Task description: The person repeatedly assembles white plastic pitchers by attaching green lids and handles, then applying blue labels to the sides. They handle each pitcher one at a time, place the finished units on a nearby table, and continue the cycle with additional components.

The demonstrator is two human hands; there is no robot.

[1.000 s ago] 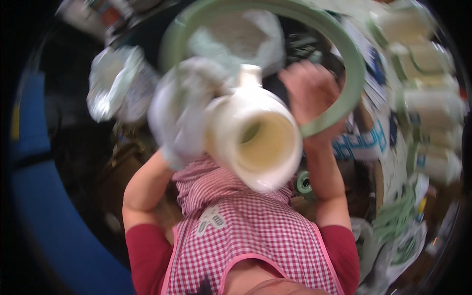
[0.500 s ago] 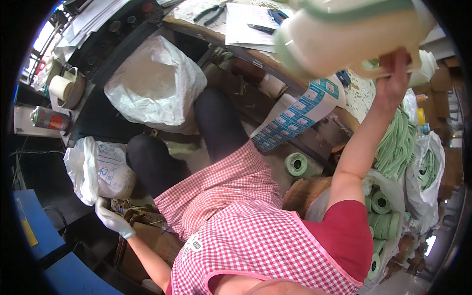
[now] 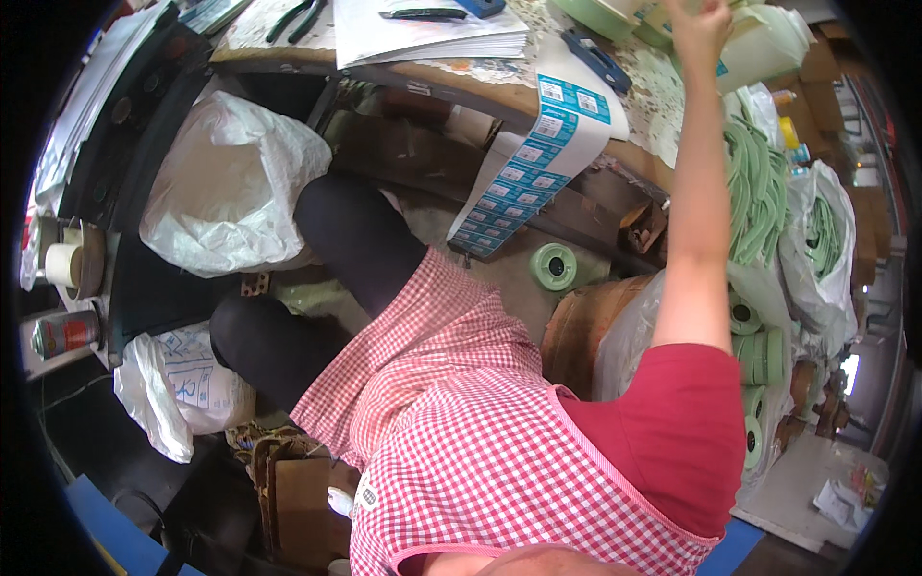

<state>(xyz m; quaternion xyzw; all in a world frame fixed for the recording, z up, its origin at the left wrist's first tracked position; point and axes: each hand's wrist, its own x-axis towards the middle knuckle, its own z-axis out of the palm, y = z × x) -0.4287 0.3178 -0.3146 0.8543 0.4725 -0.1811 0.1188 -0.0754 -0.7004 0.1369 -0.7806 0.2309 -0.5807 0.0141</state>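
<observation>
**Right arm up at the bench**

The cluttered workbench (image 3: 461,82) sits high, so the right hand (image 3: 699,21) stretches up, fingers curled shut against a pale green spool (image 3: 768,43). The left hand is out of sight.

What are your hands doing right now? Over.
Right hand raised to the table top, fingers curled by the pale green spool. Left hand hidden, down by the cardboard box. Sheet of blue labels hangs off the table edge.
</observation>
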